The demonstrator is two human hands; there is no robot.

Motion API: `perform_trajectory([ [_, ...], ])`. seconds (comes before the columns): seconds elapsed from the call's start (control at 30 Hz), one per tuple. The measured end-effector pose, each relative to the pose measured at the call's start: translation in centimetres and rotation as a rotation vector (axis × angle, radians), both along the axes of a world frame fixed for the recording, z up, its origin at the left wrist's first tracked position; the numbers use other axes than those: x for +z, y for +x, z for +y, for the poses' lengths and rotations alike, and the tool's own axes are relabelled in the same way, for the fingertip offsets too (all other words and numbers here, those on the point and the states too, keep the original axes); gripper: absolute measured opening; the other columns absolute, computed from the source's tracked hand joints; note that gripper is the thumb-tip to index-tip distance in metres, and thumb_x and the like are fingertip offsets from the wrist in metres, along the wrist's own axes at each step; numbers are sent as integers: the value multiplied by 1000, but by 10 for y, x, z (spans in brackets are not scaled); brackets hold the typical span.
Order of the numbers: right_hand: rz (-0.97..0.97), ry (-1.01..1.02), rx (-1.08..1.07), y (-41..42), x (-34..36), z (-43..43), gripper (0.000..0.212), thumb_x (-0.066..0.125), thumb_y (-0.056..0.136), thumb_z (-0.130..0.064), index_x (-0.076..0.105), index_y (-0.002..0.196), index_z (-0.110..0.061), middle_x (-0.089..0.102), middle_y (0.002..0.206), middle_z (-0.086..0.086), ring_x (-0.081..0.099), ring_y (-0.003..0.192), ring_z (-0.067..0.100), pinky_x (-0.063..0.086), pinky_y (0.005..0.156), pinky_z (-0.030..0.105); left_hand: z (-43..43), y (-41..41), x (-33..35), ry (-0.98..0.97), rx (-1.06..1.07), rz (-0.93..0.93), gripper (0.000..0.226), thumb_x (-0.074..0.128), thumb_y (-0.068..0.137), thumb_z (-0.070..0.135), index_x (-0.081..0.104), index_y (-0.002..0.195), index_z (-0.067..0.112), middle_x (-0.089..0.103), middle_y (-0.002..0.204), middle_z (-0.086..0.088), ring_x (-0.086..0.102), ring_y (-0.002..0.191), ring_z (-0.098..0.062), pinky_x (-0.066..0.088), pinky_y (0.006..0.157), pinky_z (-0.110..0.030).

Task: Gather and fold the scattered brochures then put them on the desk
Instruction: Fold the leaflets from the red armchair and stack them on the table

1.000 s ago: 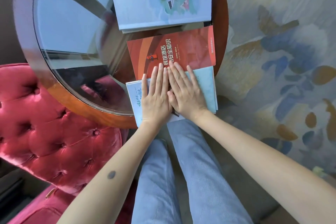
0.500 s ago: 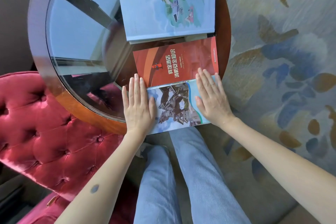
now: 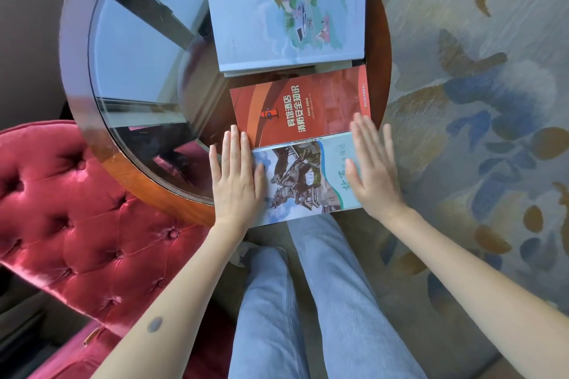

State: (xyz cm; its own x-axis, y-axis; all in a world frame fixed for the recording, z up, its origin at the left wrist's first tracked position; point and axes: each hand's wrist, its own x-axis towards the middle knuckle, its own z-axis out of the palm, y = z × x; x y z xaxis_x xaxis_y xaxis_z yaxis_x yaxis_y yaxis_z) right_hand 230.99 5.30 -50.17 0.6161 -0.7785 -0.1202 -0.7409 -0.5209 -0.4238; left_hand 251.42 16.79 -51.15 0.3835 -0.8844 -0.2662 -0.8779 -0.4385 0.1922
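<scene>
A folded brochure with a horse-statue photo [image 3: 303, 180] lies at the near edge of the round glass table [image 3: 135, 49]. My left hand [image 3: 235, 181] presses flat on its left end, fingers straight. At the brochure's right end my right hand [image 3: 374, 169] lies flat too, fingers spread. Just beyond it, partly under its far edge, sits a red folded brochure [image 3: 300, 109]. Farther back a large pale-blue booklet [image 3: 286, 6] rests on top of other paper.
A red tufted velvet chair [image 3: 77, 218] stands to the left of the table. My legs in blue jeans [image 3: 308, 301] are below the table edge. Patterned carpet [image 3: 477, 101] covers the floor on the right.
My hands were together in the middle of the brochure; they have slid apart to its two ends, uncovering the horse-statue photo.
</scene>
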Motion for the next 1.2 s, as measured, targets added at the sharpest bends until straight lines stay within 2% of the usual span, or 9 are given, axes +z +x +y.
perform_trajectory([
  [0.13,-231,285,-612,-12,20,9,57,41,91,-11,24,145,-3,34,149,15,42,127,17,27,106,14,3,-3,18,-162,102,154,51,43,94,10,29,140,-9,28,150,-25,23,142,-33,22,117,-46],
  [0.27,-155,788,-922,-16,19,2,45,44,94,-18,37,138,-12,51,133,9,53,107,11,37,91,14,16,-21,34,-188,172,246,52,41,88,5,35,138,-6,33,147,-23,31,138,-34,28,114,-45],
  [0.33,-150,1002,-886,-16,16,-1,25,43,94,-20,52,118,-17,61,114,3,60,89,5,47,72,7,24,-34,41,-153,215,283,52,39,88,12,37,138,-3,35,146,-20,33,136,-32,29,114,-43],
  [0.4,-157,1055,-825,-13,13,-3,15,45,94,-19,53,106,-15,64,102,2,61,80,4,49,58,11,30,-45,47,-133,254,302,52,38,88,17,38,137,-1,38,145,-19,34,135,-30,29,113,-41],
  [0.6,-79,1013,-781,-12,13,-11,16,49,91,-17,49,104,-9,65,99,8,62,86,19,47,66,29,32,-49,50,-120,328,317,52,52,86,8,41,136,-2,43,140,-20,41,130,-32,32,111,-38],
  [0.7,-57,1047,-731,-13,16,-10,16,48,89,-18,50,103,-10,65,97,1,64,85,14,50,62,28,30,-41,47,-99,347,300,56,56,86,5,38,138,-2,40,143,-20,39,133,-32,28,113,-36],
  [0.77,-56,1068,-708,-11,19,-7,16,47,89,-21,47,104,-16,61,97,-7,62,84,6,48,58,24,29,-37,45,-79,383,285,57,54,87,6,34,140,-3,35,146,-21,33,137,-32,24,115,-36],
  [0.93,-64,1051,-721,-5,23,1,20,43,90,-23,43,108,-15,58,98,-6,59,86,9,50,73,33,25,-42,43,50,573,338,58,42,96,15,18,145,-6,10,156,-19,8,146,-27,6,119,-32],
  [1.2,-90,1065,-710,-1,26,21,9,36,94,-14,35,103,-12,54,95,-5,57,80,10,46,65,32,11,-31,49,19,815,445,40,45,90,4,44,127,-9,32,144,-17,30,132,-29,20,110,-33],
])
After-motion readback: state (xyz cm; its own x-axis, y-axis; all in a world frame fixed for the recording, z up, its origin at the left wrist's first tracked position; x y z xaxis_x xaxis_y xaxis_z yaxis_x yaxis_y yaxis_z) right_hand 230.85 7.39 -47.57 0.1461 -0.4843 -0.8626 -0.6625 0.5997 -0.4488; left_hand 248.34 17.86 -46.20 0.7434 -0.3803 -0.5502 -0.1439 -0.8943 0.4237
